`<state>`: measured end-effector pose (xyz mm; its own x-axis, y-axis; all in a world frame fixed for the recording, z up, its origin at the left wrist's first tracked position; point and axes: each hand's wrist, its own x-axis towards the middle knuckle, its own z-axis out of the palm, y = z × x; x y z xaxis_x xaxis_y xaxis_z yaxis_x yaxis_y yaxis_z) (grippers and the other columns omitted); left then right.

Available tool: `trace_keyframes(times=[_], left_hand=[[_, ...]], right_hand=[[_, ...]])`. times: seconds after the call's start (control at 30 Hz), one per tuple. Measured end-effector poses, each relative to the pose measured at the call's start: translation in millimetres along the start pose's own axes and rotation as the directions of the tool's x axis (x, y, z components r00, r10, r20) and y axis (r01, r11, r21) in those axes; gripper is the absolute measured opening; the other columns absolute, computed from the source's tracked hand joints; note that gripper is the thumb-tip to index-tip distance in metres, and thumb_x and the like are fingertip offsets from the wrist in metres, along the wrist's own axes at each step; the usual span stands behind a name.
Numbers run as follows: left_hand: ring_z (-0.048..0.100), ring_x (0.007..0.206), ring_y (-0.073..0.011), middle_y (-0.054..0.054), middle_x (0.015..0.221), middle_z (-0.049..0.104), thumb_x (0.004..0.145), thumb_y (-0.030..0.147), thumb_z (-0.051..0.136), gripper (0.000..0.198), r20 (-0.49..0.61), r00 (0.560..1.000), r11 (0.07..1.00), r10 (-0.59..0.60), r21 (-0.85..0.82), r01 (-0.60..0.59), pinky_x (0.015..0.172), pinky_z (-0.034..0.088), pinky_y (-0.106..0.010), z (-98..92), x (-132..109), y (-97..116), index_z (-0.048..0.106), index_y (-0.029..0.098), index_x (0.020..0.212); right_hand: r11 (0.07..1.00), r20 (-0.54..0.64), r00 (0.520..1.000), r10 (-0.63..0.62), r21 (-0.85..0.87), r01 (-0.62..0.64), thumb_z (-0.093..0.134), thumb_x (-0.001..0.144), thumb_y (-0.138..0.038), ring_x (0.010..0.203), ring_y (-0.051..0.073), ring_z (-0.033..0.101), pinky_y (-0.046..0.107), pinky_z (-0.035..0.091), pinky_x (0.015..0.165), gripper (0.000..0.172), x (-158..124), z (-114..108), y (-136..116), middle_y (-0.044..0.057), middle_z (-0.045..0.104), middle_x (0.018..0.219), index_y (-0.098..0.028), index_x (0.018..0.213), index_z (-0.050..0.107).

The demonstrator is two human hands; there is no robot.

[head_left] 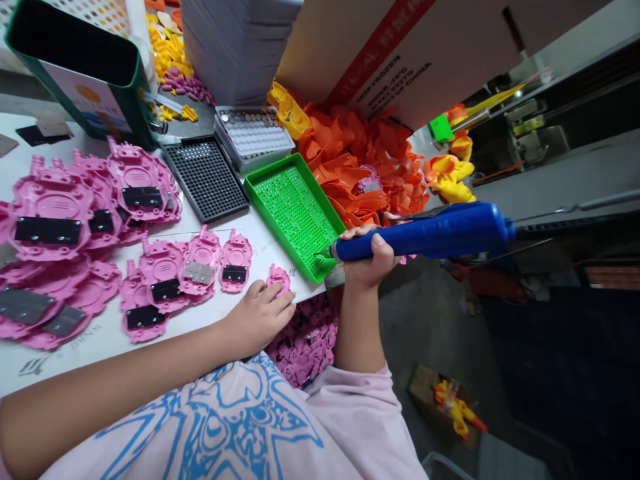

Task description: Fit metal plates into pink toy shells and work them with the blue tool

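Note:
My right hand [367,257] is closed round a blue electric screwdriver [435,233], held level with its tip over the near corner of a green perforated tray [295,210]. My left hand [260,313] rests near the table's edge, fingers lying on a small pink plastic part [279,277]. To its left, pink shells [200,263] with dark or grey inserts lie in rows. More pink shells [75,213] are piled at the far left.
A black grid tray [205,177] and a stack of white trays [253,133] lie beyond the green one. Orange plastic parts [360,167] are heaped under a cardboard box [380,53]. A green tin [75,67] stands at the back left. Loose pink parts [305,340] fill a bin below the table.

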<state>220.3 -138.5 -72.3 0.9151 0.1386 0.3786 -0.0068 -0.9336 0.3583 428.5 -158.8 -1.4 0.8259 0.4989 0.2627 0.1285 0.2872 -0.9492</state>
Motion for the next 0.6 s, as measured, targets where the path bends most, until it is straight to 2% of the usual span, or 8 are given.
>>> trace_keyframes(times=[0.17,0.37,0.5,0.6], left_hand=[[0.05,0.106,-0.0257,-0.008,0.119,0.066,0.086,0.022,0.061,0.022,0.017,1.0,1.0,-0.01,-0.012,0.011,0.083,0.029,-0.04,-0.6,0,0,0.066,0.017,0.107],[0.049,0.105,-0.0258,-0.006,0.119,0.065,0.085,0.024,0.062,0.022,-0.003,1.0,1.0,-0.005,-0.024,0.005,0.082,0.029,-0.041,2.2,0,0,0.065,0.017,0.106],[0.049,0.105,-0.0255,-0.006,0.119,0.065,0.085,0.026,0.063,0.023,0.016,1.0,1.0,-0.011,-0.027,0.012,0.082,0.029,-0.041,2.4,0,0,0.065,0.018,0.107],[0.049,0.104,-0.0251,-0.006,0.12,0.065,0.085,0.027,0.064,0.025,0.021,1.0,0.999,-0.008,-0.032,0.008,0.081,0.029,-0.041,2.4,0,0,0.065,0.018,0.108]], right_hand=[[1.0,-0.001,1.0,-0.003,-0.008,0.003,0.057,0.066,-0.034,0.05,0.012,0.057,0.03,0.05,0.056,0.028,3,0,-1,-0.007,0.055,0.061,-0.023,0.092,0.054],[0.999,0.021,0.999,-0.05,0.022,0.05,0.056,0.068,-0.041,0.049,0.01,0.055,0.026,0.049,0.052,0.022,9,-2,-23,-0.006,0.052,0.062,-0.022,0.078,0.053],[0.996,0.093,0.993,-0.071,0.057,0.066,0.053,0.07,-0.042,0.048,0.01,0.054,0.026,0.05,0.05,0.02,-6,5,-38,-0.005,0.052,0.061,-0.023,0.076,0.057],[0.994,0.19,0.98,-0.055,0.105,0.036,0.054,0.072,-0.039,0.05,0.011,0.057,0.027,0.052,0.053,0.016,-23,11,-37,-0.005,0.053,0.061,-0.024,0.076,0.059]])
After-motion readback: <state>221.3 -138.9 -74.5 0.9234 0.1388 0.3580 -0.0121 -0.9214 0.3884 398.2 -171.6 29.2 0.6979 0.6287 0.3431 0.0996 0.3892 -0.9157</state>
